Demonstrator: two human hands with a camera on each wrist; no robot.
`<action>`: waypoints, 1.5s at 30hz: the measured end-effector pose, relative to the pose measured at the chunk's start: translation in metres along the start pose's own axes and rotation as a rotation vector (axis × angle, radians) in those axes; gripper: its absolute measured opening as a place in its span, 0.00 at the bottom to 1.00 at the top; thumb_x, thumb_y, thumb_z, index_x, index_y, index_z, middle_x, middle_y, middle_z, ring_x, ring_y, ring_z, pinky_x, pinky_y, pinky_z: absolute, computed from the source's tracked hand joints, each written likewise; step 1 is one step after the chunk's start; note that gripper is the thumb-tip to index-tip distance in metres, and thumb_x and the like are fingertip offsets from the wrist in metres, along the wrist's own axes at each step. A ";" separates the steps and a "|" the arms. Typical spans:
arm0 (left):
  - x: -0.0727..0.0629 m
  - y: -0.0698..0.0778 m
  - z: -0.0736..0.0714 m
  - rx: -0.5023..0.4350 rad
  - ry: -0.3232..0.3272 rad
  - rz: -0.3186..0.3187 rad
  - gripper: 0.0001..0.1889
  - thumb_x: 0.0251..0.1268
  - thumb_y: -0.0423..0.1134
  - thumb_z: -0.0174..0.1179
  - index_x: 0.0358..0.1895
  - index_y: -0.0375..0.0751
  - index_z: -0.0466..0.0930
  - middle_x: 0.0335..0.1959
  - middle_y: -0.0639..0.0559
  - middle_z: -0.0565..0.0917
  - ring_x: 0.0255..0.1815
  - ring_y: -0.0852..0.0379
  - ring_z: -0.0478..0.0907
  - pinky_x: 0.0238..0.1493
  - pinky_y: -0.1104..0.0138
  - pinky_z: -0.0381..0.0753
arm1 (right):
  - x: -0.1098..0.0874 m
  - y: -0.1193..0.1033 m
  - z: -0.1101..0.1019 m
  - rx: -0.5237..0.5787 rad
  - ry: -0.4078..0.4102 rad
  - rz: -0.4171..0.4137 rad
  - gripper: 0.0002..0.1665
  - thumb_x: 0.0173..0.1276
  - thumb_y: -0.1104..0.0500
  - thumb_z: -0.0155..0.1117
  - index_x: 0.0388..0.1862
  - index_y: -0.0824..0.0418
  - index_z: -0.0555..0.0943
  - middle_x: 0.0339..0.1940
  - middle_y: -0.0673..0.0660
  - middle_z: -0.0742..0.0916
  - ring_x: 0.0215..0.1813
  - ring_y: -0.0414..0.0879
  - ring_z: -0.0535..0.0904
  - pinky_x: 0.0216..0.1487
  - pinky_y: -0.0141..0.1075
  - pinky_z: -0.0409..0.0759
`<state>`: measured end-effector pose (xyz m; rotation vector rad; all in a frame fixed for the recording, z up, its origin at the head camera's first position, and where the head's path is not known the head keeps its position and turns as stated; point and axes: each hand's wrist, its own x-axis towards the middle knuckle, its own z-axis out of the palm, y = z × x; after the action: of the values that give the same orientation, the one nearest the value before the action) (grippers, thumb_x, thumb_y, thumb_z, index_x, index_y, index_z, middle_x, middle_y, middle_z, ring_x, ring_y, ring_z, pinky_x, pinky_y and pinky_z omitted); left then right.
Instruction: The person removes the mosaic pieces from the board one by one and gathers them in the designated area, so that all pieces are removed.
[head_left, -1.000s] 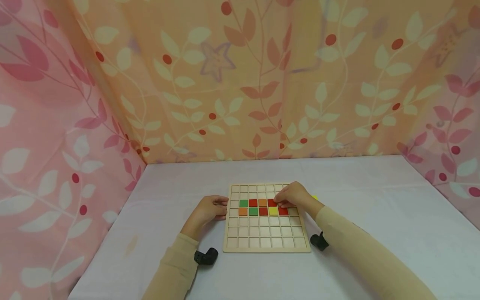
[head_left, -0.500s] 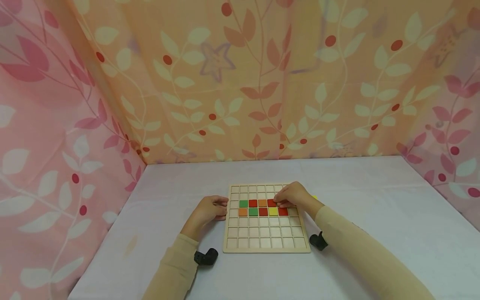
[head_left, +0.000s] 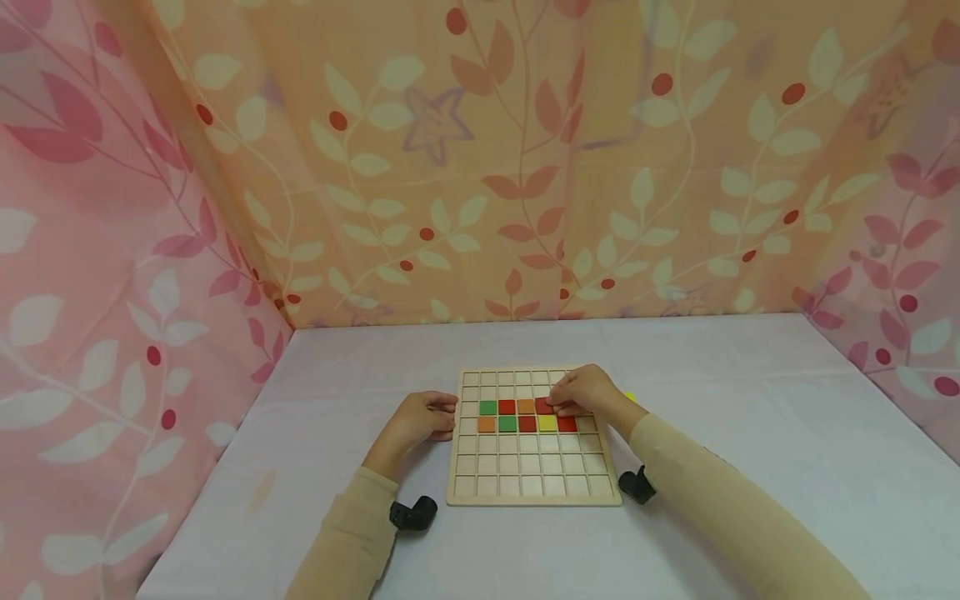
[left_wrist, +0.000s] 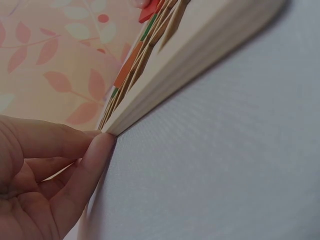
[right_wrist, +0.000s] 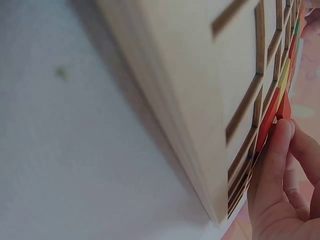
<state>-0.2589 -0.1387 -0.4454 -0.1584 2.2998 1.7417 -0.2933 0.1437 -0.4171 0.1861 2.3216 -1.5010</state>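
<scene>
A square wooden grid board [head_left: 534, 487] lies on the table with two rows of coloured tiles in its cells. At its left edge rests my left hand [head_left: 415, 419]; in the left wrist view the thumb and index finger pinch the board's rim [left_wrist: 165, 95]. My right hand [head_left: 588, 390] reaches over the board's right side. Between its thumb and index finger it holds a red tile [right_wrist: 284, 107], tilted, at the right end of the upper row. Just below, another red tile [head_left: 567, 424] lies flat in its cell, beside a yellow tile [head_left: 547, 423].
Green [head_left: 488, 407] and orange tiles [head_left: 487, 424] sit toward the left of the two rows. A bit of something yellow [head_left: 630, 397] shows behind my right wrist. White cloth [head_left: 225, 500] covers the table, and patterned curtains [head_left: 450, 208] hang behind and at both sides.
Both hands stay in nearly the same place. The red tile at my right fingertips looks slightly more tilted than before.
</scene>
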 end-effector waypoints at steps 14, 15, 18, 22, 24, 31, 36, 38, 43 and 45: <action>0.000 0.000 0.000 0.028 0.004 -0.012 0.22 0.58 0.19 0.60 0.58 0.30 0.78 0.44 0.41 0.80 0.35 0.57 0.80 0.36 0.67 0.88 | -0.004 0.002 -0.003 0.057 0.011 0.009 0.14 0.64 0.66 0.70 0.46 0.75 0.84 0.30 0.56 0.89 0.22 0.38 0.82 0.31 0.31 0.87; 0.000 0.000 0.000 0.027 0.002 -0.012 0.22 0.58 0.19 0.60 0.58 0.30 0.78 0.44 0.41 0.80 0.35 0.57 0.80 0.37 0.66 0.88 | -0.004 0.002 -0.005 0.064 0.014 0.014 0.14 0.63 0.66 0.70 0.46 0.75 0.84 0.30 0.56 0.88 0.22 0.38 0.82 0.30 0.30 0.86; 0.000 0.000 0.001 0.023 0.000 -0.014 0.22 0.59 0.19 0.59 0.59 0.29 0.78 0.45 0.41 0.80 0.35 0.58 0.80 0.37 0.66 0.88 | -0.008 0.004 -0.012 0.060 0.001 0.007 0.16 0.64 0.66 0.69 0.48 0.75 0.84 0.30 0.54 0.88 0.22 0.37 0.82 0.31 0.29 0.86; 0.000 0.000 0.001 0.023 0.001 -0.010 0.22 0.59 0.19 0.59 0.59 0.29 0.78 0.45 0.40 0.80 0.35 0.57 0.80 0.37 0.66 0.88 | -0.013 0.006 -0.025 0.026 0.003 0.009 0.18 0.65 0.64 0.69 0.50 0.74 0.84 0.28 0.53 0.87 0.23 0.36 0.81 0.32 0.28 0.86; 0.000 0.000 0.001 0.022 0.002 -0.007 0.22 0.59 0.19 0.59 0.59 0.29 0.78 0.45 0.40 0.80 0.35 0.56 0.81 0.37 0.66 0.88 | -0.014 0.008 -0.032 0.025 0.008 0.010 0.18 0.65 0.63 0.70 0.50 0.73 0.84 0.28 0.52 0.87 0.24 0.37 0.81 0.32 0.28 0.86; 0.001 0.001 0.000 0.024 0.007 -0.004 0.22 0.59 0.19 0.61 0.59 0.29 0.78 0.46 0.40 0.81 0.36 0.56 0.80 0.36 0.66 0.88 | -0.021 0.014 -0.054 0.053 -0.020 -0.040 0.21 0.65 0.62 0.69 0.52 0.76 0.82 0.26 0.49 0.88 0.26 0.36 0.82 0.35 0.27 0.85; 0.001 0.000 0.002 0.029 0.009 -0.003 0.22 0.59 0.19 0.60 0.58 0.29 0.78 0.46 0.40 0.81 0.36 0.55 0.81 0.37 0.66 0.88 | -0.024 0.018 -0.067 0.038 -0.022 -0.037 0.23 0.66 0.62 0.68 0.54 0.77 0.80 0.28 0.48 0.88 0.28 0.36 0.81 0.36 0.28 0.85; 0.002 -0.001 0.002 0.032 0.010 -0.003 0.22 0.59 0.19 0.60 0.58 0.29 0.78 0.46 0.40 0.81 0.36 0.56 0.81 0.37 0.66 0.88 | -0.025 0.019 -0.073 0.049 -0.022 -0.038 0.23 0.67 0.62 0.68 0.55 0.77 0.79 0.29 0.48 0.88 0.28 0.36 0.81 0.37 0.28 0.86; 0.003 -0.001 0.001 0.034 0.006 -0.010 0.22 0.59 0.20 0.60 0.59 0.30 0.78 0.46 0.41 0.81 0.37 0.57 0.81 0.37 0.66 0.88 | -0.028 0.022 -0.089 0.113 -0.045 -0.052 0.20 0.65 0.63 0.69 0.51 0.75 0.82 0.27 0.47 0.88 0.28 0.34 0.83 0.38 0.29 0.87; 0.003 -0.001 0.000 0.036 0.005 -0.010 0.22 0.59 0.20 0.60 0.59 0.30 0.78 0.46 0.40 0.81 0.37 0.57 0.81 0.37 0.66 0.88 | -0.029 0.024 -0.095 0.121 -0.054 -0.060 0.16 0.65 0.62 0.70 0.47 0.73 0.84 0.27 0.47 0.88 0.29 0.34 0.83 0.38 0.28 0.87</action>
<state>-0.2611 -0.1384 -0.4469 -0.1676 2.3282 1.6963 -0.2812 0.2416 -0.3919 0.1072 2.2145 -1.6563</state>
